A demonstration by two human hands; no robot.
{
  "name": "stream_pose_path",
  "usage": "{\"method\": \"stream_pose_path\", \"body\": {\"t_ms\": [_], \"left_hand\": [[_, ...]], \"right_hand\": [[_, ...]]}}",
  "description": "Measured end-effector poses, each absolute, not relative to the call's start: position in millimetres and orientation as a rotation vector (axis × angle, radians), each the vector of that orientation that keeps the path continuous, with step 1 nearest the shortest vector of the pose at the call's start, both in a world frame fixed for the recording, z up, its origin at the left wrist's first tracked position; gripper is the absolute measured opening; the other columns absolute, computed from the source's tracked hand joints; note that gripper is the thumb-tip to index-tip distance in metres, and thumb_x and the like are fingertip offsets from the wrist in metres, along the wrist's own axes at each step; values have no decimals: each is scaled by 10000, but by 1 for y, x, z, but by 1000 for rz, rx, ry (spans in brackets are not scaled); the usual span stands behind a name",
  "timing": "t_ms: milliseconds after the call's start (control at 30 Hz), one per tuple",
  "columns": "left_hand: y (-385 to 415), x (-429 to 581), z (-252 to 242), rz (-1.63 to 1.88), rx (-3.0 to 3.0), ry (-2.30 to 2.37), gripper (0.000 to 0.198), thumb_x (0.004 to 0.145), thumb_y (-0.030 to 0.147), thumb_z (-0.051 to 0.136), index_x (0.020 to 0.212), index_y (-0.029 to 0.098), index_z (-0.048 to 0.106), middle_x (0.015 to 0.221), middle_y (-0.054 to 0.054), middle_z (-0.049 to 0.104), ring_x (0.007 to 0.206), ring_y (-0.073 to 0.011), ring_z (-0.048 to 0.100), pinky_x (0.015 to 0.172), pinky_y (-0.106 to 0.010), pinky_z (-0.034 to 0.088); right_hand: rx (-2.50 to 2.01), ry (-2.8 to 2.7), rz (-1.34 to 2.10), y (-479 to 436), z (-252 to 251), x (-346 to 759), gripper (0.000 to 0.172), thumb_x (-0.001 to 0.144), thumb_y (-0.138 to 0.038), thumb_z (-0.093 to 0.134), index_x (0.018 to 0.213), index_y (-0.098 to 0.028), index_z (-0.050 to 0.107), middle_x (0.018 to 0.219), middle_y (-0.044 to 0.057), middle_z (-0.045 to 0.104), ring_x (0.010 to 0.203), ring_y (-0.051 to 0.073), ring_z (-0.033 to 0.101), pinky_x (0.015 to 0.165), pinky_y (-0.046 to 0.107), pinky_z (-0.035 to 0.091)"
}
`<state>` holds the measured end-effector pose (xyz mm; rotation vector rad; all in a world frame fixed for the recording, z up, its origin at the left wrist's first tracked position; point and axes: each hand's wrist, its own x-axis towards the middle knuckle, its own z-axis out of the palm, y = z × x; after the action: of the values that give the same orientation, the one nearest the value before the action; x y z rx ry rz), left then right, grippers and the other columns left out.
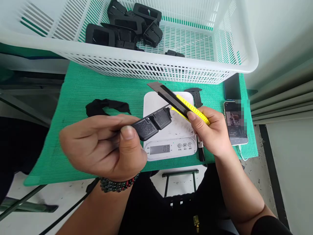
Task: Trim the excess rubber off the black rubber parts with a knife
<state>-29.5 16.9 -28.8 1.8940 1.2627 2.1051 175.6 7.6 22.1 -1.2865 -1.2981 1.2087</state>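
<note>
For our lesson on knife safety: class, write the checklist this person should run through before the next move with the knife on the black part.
1. Firm grip of left hand on black part: ok, pinched between thumb and fingers.
2. Firm grip of right hand on utility knife: ok, closed round the yellow handle.
3. Knife blade clear of left fingers: ok, it points away toward the basket.
4. Short blade length: probably not ok, pushed far out.
5. Contact of blade with part: cannot tell.
6. No distractions: not ok, phone screen lit.
</note>
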Motion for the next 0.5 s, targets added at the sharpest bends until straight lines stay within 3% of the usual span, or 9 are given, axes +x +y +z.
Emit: {"method": "stream_pose_path", "body": {"t_ms": [500], "left_hand": [[17, -31, -34, 2105, 1827, 1246, 259, 910, 361, 696, 876, 119, 782, 662, 22, 686, 500, -82, 589, 489, -241, 405]], "right_hand": [[-1279, -1301, 1208, 7, 22, 176, 581, 860, -709, 755, 640, -219, 532, 569, -62, 449, 520, 82, 376, 479, 266, 291]]}}
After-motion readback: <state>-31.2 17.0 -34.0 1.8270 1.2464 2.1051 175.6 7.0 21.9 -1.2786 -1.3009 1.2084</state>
